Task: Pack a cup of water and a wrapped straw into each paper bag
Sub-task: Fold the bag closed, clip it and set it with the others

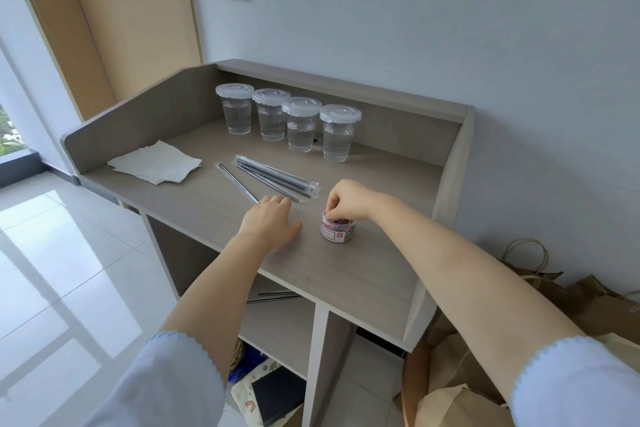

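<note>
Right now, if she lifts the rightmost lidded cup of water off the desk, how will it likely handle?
The rightmost cup looks like thin clear plastic, so it may flex if squeezed. It is roughly two-thirds full of water, so probably heavy for its size. Its tall, narrow-based shape could tip if nudged, though the lid should limit spills.

Cups (286, 121) behind straws (273, 177)

A single head-worn view looks forward and steeply down, close over the desk (346, 263) against the wall.
</note>
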The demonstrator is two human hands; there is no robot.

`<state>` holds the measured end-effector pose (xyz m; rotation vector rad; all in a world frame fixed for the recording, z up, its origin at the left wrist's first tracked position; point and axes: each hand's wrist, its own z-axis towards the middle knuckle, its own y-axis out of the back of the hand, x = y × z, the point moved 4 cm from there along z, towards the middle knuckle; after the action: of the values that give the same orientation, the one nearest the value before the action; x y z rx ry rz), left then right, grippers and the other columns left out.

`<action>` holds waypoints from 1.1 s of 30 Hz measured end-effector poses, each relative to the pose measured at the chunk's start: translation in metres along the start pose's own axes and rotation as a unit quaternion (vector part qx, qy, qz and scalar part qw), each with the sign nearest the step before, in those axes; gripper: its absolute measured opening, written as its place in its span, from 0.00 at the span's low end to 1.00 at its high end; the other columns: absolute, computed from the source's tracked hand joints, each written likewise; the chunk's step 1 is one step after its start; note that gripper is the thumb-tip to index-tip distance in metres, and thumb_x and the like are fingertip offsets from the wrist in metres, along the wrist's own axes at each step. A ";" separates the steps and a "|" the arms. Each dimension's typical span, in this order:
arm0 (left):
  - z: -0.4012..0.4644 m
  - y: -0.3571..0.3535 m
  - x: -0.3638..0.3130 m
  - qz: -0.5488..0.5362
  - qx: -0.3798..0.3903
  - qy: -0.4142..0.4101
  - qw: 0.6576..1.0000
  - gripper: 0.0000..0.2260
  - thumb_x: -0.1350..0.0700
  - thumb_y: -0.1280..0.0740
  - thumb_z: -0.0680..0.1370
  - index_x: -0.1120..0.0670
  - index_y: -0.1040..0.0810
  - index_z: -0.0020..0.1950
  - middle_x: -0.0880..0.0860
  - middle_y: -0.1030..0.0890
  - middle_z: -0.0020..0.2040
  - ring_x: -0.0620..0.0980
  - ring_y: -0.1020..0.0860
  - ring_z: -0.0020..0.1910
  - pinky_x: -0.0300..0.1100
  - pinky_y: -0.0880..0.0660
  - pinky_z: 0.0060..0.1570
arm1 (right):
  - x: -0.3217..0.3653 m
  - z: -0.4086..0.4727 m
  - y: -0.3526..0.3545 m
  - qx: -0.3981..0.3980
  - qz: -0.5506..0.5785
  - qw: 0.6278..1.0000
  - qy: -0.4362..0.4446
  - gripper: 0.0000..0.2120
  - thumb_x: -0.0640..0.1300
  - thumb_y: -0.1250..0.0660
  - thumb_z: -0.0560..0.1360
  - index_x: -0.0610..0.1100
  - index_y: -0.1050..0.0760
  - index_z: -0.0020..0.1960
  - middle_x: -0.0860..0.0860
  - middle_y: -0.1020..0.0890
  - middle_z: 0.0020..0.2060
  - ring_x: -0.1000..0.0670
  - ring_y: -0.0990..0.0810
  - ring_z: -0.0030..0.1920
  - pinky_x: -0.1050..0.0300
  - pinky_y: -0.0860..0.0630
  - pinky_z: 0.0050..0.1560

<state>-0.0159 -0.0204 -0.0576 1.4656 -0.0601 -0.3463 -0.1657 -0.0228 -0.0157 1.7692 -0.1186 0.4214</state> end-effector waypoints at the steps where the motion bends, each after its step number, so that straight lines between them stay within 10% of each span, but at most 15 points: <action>1: -0.001 0.000 0.000 0.000 0.001 0.000 1.000 0.18 0.47 0.41 0.80 0.58 0.29 0.63 0.54 0.27 0.63 0.54 0.32 0.66 0.46 0.32 0.59 | 0.000 0.000 -0.002 0.005 -0.004 1.000 -0.003 0.08 0.40 0.33 0.75 0.41 0.18 0.51 0.45 0.17 0.51 0.50 0.24 0.44 0.62 0.30 0.35; 14: -0.013 0.000 0.000 0.011 0.006 -0.016 1.000 0.18 0.46 0.43 0.80 0.58 0.29 0.62 0.55 0.27 0.63 0.55 0.32 0.65 0.45 0.33 0.60 | 0.002 -0.008 -0.002 0.013 0.040 0.998 -0.043 0.04 0.41 0.35 0.75 0.43 0.21 0.45 0.47 0.23 0.41 0.48 0.26 0.43 0.63 0.33 0.31; 26: -0.010 0.023 -0.010 0.013 -0.040 -0.056 0.998 0.20 0.46 0.42 0.80 0.57 0.29 0.65 0.54 0.27 0.64 0.53 0.31 0.65 0.45 0.32 0.60 | -0.017 -0.032 0.025 -0.110 0.322 0.936 -0.093 0.09 0.33 0.38 0.75 0.41 0.31 0.37 0.46 0.21 0.34 0.52 0.22 0.34 0.61 0.24 0.37; 33: -0.012 0.035 -0.031 -0.008 -0.050 -0.092 0.994 0.20 0.46 0.42 0.80 0.57 0.30 0.66 0.54 0.27 0.65 0.53 0.31 0.65 0.46 0.31 0.58 | -0.032 -0.061 0.038 -0.223 0.346 0.906 -0.096 0.09 0.32 0.39 0.76 0.40 0.26 0.54 0.43 0.20 0.41 0.53 0.23 0.34 0.61 0.26 0.38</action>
<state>-0.0354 0.0014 -0.0197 1.3331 -0.1777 -0.4900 -0.2199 0.0219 0.0201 1.2649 -0.9312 0.6622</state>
